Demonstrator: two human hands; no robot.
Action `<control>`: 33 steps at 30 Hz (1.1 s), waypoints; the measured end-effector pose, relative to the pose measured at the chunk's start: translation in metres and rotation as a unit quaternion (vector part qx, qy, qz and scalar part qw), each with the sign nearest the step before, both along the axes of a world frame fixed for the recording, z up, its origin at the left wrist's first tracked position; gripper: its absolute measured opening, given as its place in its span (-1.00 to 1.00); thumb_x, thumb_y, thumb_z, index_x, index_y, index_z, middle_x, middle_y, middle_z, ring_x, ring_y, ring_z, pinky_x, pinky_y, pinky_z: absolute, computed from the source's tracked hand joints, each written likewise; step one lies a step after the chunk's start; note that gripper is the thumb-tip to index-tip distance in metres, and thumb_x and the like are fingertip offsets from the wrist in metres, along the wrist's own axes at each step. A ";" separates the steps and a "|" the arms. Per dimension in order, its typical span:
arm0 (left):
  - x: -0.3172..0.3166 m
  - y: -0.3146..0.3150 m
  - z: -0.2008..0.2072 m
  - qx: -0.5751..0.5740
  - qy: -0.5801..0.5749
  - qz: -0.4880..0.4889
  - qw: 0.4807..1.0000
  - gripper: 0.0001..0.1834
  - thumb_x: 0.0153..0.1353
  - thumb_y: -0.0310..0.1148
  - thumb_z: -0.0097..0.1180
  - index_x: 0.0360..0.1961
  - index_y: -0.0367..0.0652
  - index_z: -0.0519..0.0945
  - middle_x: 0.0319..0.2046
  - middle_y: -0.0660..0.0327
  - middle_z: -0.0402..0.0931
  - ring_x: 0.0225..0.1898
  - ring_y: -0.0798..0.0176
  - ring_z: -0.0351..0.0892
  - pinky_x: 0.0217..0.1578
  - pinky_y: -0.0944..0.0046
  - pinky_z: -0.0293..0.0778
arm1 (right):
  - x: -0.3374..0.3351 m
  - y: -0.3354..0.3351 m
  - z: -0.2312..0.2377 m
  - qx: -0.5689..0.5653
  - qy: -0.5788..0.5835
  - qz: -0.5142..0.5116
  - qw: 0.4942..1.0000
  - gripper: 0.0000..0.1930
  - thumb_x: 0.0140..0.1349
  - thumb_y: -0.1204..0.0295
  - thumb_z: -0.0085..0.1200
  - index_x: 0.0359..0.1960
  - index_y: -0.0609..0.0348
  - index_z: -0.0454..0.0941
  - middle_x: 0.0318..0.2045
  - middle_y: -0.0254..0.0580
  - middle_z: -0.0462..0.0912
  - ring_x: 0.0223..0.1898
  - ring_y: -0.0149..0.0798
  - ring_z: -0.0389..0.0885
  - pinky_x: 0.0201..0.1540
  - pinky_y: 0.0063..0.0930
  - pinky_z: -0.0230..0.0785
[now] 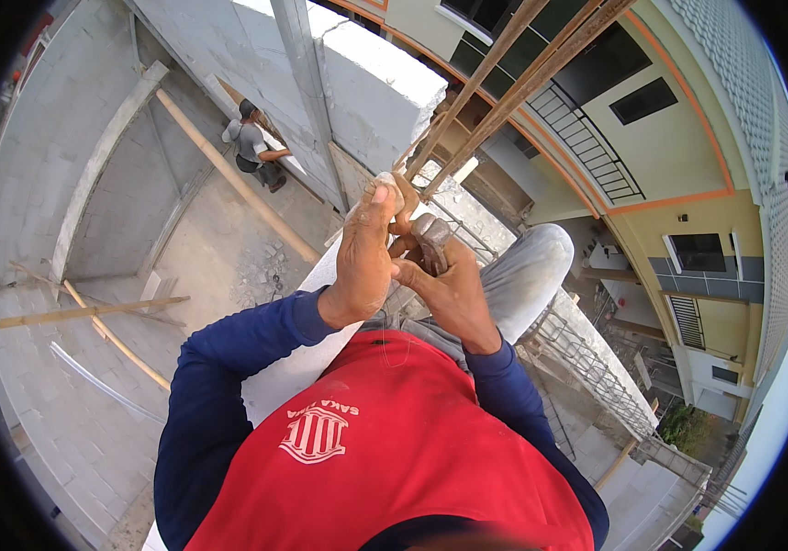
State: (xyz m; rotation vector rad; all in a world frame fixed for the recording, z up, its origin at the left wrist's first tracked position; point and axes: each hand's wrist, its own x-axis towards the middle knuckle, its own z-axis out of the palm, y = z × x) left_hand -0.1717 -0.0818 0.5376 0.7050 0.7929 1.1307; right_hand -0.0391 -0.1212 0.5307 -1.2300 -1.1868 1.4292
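In front of my chest, both hands are raised close together at the base of several tall rusty steel bars. My left hand is closed, thumb upward, its fingers curled around something pale that I cannot make out. Beside it, my right hand grips a worn metal tool with a rounded head, which looks like a pair of pincers. The tool's head touches or nearly touches the left fingers; its handles are hidden in my palm.
Below on the left, another person crouches by an opening in the grey block wall. A wooden pole slants across that room. To the right runs a rebar cage along a wall top, with a yellow building beyond.
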 end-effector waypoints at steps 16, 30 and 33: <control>-0.009 0.023 -0.018 0.040 -0.005 -0.039 0.998 -0.58 0.61 -0.02 -0.25 -0.32 -0.08 0.37 -0.35 0.30 0.30 -0.29 0.39 0.33 -0.21 0.30 0.41 | 0.003 0.021 0.019 -0.141 0.027 0.044 0.989 -0.74 0.47 0.36 0.12 -0.01 0.32 0.45 -0.54 -0.37 0.55 -0.56 -0.46 0.46 -0.49 -0.52 0.30; -0.035 0.029 0.004 -0.147 -0.338 -0.076 0.927 -0.52 0.43 -0.04 -0.06 -0.63 0.15 0.11 -0.68 0.48 -0.10 -0.65 0.47 -0.17 -0.61 0.33 -0.13 | 0.007 0.002 0.015 -0.172 0.129 0.213 0.953 -0.83 0.51 0.38 0.03 -0.08 0.24 0.52 -0.40 -0.30 0.58 -0.39 -0.42 0.51 -0.24 -0.48 0.38; -0.054 0.028 0.009 -0.125 -0.325 -0.057 0.936 -0.51 0.44 -0.04 -0.10 -0.64 0.17 0.09 -0.70 0.49 -0.14 -0.68 0.45 -0.24 -0.64 0.34 -0.19 | 0.004 0.009 0.018 -0.168 0.065 0.258 0.949 -0.79 0.53 0.31 0.00 -0.12 0.23 0.54 -0.43 -0.30 0.53 -0.41 -0.43 0.48 -0.30 -0.46 0.36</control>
